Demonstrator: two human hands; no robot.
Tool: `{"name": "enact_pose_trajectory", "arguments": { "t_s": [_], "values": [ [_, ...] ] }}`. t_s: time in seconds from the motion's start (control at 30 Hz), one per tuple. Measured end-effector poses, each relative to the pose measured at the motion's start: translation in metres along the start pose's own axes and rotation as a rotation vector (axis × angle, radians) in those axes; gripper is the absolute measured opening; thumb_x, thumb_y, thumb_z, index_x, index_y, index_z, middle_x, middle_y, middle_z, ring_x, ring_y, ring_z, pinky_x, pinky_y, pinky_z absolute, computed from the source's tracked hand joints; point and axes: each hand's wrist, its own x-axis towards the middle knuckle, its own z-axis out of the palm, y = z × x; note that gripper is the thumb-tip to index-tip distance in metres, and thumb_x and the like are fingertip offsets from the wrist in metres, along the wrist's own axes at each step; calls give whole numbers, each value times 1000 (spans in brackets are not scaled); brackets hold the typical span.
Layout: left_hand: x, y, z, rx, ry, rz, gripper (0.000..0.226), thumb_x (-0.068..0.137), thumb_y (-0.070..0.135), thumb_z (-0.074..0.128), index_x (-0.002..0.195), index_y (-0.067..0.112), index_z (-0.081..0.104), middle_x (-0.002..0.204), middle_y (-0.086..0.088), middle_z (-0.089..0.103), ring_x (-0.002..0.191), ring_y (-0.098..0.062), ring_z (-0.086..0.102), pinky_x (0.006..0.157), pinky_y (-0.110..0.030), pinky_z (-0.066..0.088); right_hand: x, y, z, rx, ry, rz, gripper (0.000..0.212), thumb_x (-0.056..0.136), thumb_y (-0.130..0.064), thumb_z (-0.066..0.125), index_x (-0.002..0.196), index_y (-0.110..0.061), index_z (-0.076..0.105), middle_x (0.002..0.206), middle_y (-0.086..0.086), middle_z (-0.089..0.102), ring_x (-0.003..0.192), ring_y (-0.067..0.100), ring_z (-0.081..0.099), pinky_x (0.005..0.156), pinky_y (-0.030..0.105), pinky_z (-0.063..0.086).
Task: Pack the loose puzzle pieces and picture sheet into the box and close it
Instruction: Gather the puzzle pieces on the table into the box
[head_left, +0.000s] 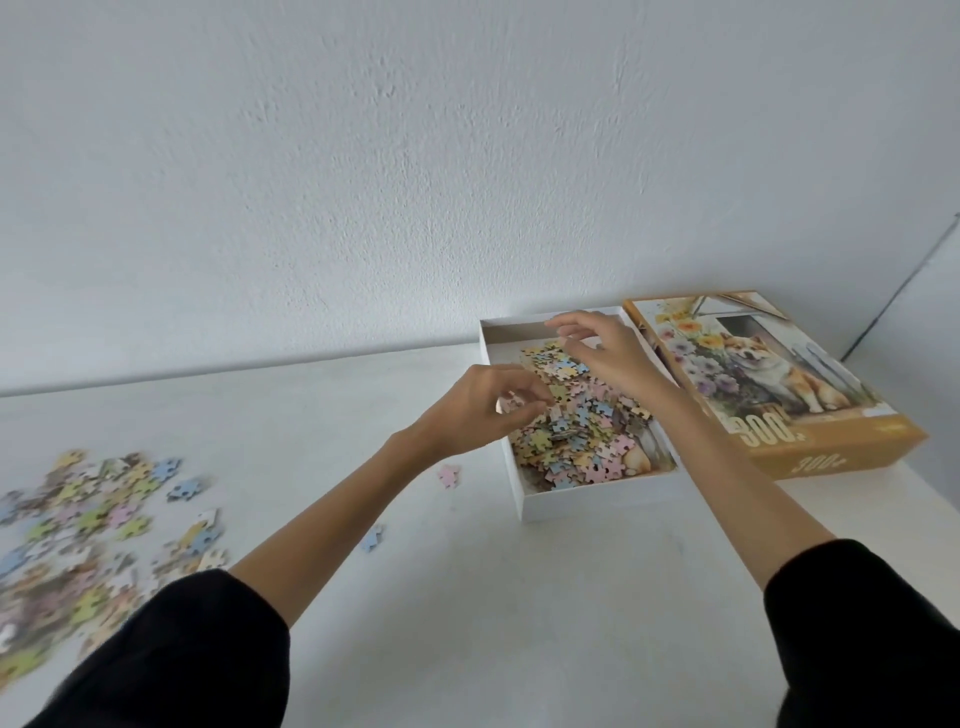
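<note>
The white box base (587, 501) lies on the table at centre right, holding a heap of pastel puzzle pieces (582, 436) on top of the picture sheet (652, 457), whose corner shows at the box's near right. My left hand (478, 410) hovers over the box's left wall, its fingers curled around a few pieces. My right hand (608, 358) is above the heap, fingers spread and holding nothing that I can see. A large pile of loose pieces (88, 540) lies at the far left of the table.
The orange box lid (769, 384), printed with a dog and flowers, lies flat just right of the box base. Two stray pieces lie on the table: a pink one (448, 475) and a blue one (373, 538). A white wall stands right behind the table.
</note>
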Motion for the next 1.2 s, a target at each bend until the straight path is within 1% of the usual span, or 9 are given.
{"name": "enact_pose_trajectory", "arguments": {
  "t_s": [0.1,0.27,0.4,0.67,0.8,0.93,0.97,1.07,1.2],
  "values": [
    [-22,-4,-19,19,28,-28,13,89,19,60,97,13,70,95,3,71,83,-3,64,78,-17,49,0,-24,14,27,14,-48,23,90,-14,55,110,-22,62,104,-1,62,96,9,56,75,10,37],
    [-71,-12,-59,39,76,-67,12,89,17,59,96,17,69,94,8,70,86,2,63,82,-22,51,-7,-72,51,47,-17,-111,22,90,-12,55,109,-18,64,101,-1,61,94,8,56,74,0,39],
    [-121,-25,-90,70,106,-122,12,89,17,60,96,20,68,92,13,69,85,5,63,83,-22,51,-20,-106,91,28,-57,-149,22,90,-10,54,108,-16,65,104,4,65,98,12,56,71,-5,32],
    [-236,-59,-145,123,96,-234,12,89,17,60,97,16,69,93,10,69,84,2,64,81,-23,53,-49,-162,191,64,-128,-118,21,90,-11,54,104,-21,66,102,-3,64,96,8,55,72,-8,30],
    [-282,-76,-159,170,71,-226,14,89,16,60,100,14,68,98,3,70,89,-5,64,82,-24,52,-63,-179,240,45,-151,-117,21,89,-10,54,103,-21,67,98,-8,62,99,11,55,74,-4,33],
    [-314,-95,-160,257,46,-226,21,90,22,58,108,14,64,113,-4,63,108,-15,55,96,-26,41,-76,-185,275,-18,-153,-106,25,87,-6,56,106,-18,66,105,3,65,104,19,55,92,30,42],
    [-319,-99,-160,277,38,-230,24,90,25,58,112,15,62,120,-4,60,114,-15,52,100,-25,37,-79,-184,280,-47,-146,-94,25,87,-6,56,107,-18,66,106,4,64,106,20,53,93,33,42],
    [-326,-109,-157,326,8,-256,36,91,33,55,124,19,55,136,-2,49,128,-16,41,109,-30,29,-86,-180,284,-90,-91,-62,26,88,-8,55,109,-20,65,110,5,61,109,19,49,90,28,38],
    [-326,-120,-151,370,6,-265,41,93,39,50,131,23,49,143,0,41,134,-16,34,113,-37,23,-87,-164,265,-186,98,-41,26,86,-10,58,109,-21,65,111,4,57,108,20,47,88,26,36]
  ]
}}
